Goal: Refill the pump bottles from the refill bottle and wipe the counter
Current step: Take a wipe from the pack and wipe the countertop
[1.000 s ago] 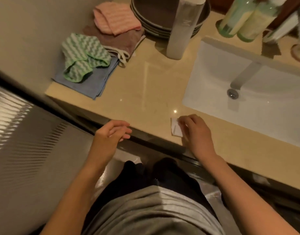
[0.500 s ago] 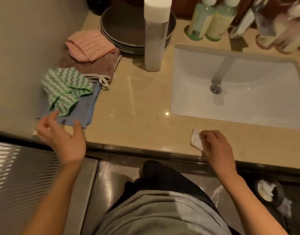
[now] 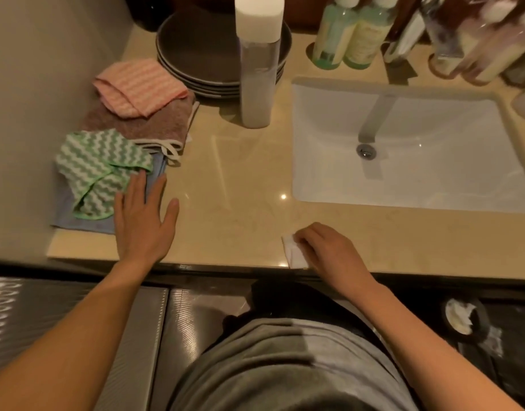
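- Beige stone worktop (image 3: 240,209) runs along a wall on the left, with a white sink (image 3: 433,185) sunk into its right half.
- Our left hand (image 3: 142,221) has travelled from the front edge, where it hung a second ago, onto the cloth pile at the left end; its grip is spread flat, fingertips touching the green zigzag cloth (image 3: 92,170) and the blue cloth (image 3: 77,223) beneath.
- Our right hand (image 3: 326,253) has stayed at the front edge below the sink, its grip pressed down on a folded white wipe (image 3: 292,252).
- At the back edge stand the tall white-capped refill bottle (image 3: 257,69), beside stacked dark plates (image 3: 196,51), and two green pump bottles (image 3: 350,34) behind the sink.
- We judge that wiping is in hand, and the left hand's reach suggests a cloth will be taken up or shifted; we cannot tell whether the refilling is finished.
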